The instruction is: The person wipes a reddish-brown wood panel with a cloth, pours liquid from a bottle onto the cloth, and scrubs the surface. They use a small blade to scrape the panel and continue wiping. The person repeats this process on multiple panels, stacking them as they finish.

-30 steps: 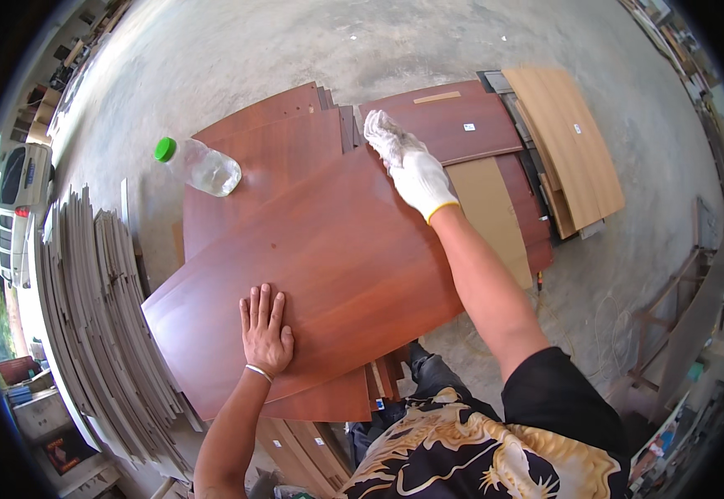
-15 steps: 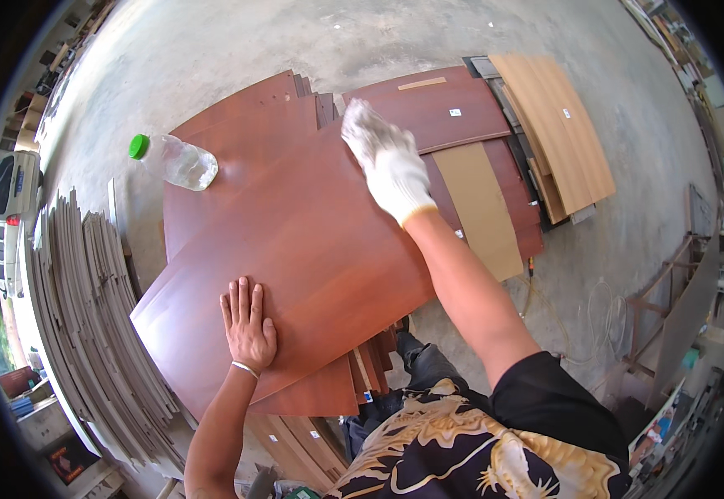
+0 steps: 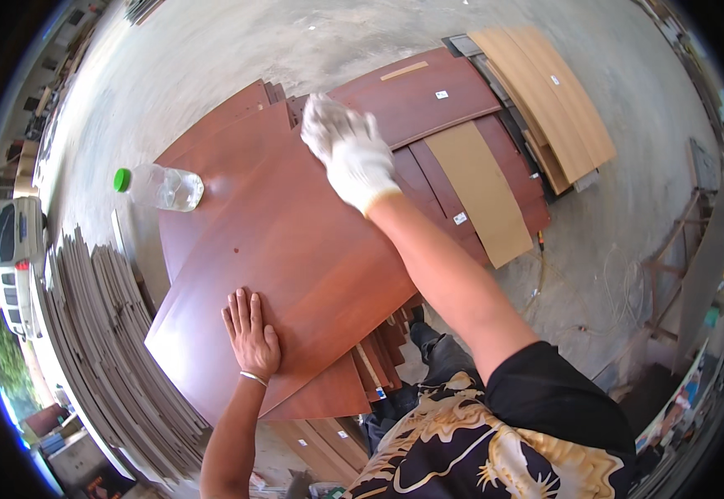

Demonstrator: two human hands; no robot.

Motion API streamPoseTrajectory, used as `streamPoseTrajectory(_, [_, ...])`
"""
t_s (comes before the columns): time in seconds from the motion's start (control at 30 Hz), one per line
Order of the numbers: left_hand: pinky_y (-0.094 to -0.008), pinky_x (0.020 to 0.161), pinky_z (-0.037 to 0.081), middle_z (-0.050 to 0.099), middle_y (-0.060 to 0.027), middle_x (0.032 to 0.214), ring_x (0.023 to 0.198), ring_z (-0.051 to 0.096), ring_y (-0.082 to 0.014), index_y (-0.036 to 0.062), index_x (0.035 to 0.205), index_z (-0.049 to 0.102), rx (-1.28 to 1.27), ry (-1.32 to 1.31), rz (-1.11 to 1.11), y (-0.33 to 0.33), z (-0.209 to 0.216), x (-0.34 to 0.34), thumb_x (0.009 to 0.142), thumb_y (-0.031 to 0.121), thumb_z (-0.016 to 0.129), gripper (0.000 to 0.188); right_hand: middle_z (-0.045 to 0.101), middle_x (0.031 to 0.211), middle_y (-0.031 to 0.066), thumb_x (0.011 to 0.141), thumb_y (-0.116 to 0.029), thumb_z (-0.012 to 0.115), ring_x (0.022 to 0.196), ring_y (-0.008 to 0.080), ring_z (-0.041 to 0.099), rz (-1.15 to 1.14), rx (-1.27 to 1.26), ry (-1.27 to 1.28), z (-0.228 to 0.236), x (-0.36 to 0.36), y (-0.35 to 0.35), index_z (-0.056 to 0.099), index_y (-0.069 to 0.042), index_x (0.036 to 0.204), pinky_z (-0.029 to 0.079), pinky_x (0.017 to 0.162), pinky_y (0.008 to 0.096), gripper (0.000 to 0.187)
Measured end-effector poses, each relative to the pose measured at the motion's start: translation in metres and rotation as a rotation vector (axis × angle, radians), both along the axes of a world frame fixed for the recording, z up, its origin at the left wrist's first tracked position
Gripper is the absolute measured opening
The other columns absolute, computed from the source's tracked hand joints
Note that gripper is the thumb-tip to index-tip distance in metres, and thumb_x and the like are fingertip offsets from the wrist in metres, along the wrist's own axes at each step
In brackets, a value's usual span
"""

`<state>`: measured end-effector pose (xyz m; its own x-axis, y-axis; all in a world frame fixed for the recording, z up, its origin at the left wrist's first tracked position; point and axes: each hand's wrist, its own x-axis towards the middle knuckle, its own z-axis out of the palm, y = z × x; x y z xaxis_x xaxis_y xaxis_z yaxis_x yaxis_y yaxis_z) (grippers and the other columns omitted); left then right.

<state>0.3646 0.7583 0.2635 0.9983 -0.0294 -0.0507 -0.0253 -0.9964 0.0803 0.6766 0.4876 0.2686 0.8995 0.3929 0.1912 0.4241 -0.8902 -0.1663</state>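
Observation:
A large reddish-brown wood-grain panel (image 3: 312,241) lies slantwise on top of a stack of similar boards. My bare left hand (image 3: 254,337), with a pale band at the wrist, rests flat on its near left part with fingers stretched out. At the panel's far edge is my right hand (image 3: 349,154) in a white knitted glove, the arm reaching forward. Its fingers are bent down around a greyish-white bunched patch; whether that is a cloth or only the glove's soiled fingertips, I cannot tell. A small dark spot (image 3: 235,250) shows on the panel between the hands.
A clear bottle with a green cap (image 3: 162,188) lies at the boards' left. To the right are dark red boards (image 3: 420,91), a tan strip (image 3: 478,195) and light wood panels (image 3: 545,100). Thin grey strips (image 3: 108,333) are stacked at left. A hose (image 3: 541,270) trails across the concrete floor.
My gloved right hand has slid left along the panel's far edge. The left hand stays flat on the panel. The dark spot now shows, and the view has shifted a little.

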Motion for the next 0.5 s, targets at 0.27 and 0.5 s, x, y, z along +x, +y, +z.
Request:
streamPoseTrajectory(0.27, [-0.0612, 0.132, 0.01, 0.029, -0.0253, 0.173, 0.163, 0.02, -0.0449, 0.0009, 0.162, 0.043, -0.006, -0.007, 0.009, 0.002, 0.012, -0.003, 0.1, 0.027, 0.044, 0.067, 0.06, 0.136, 0.0107, 0.107, -0.031, 0.053, 0.126, 0.0334, 0.057, -0.3, 0.105, 0.184, 0.04, -0.151, -0.087, 0.055, -0.01, 0.145, 0.054, 0.101, 0.0465, 0.043])
streamPoseTrajectory(0.5, [-0.0587, 0.133, 0.007, 0.027, -0.0248, 0.174, 0.164, 0.018, -0.0437, 0.0016, 0.164, 0.04, -0.059, -0.038, -0.042, 0.001, -0.004, 0.01, 0.1, 0.026, 0.044, 0.068, 0.062, 0.147, 0.0145, 0.095, -0.027, 0.061, 0.136, 0.0339, 0.052, -0.234, 0.042, -0.001, -0.005, -0.02, -0.01, 0.072, -0.007, 0.127, 0.044, 0.115, 0.0434, 0.039])
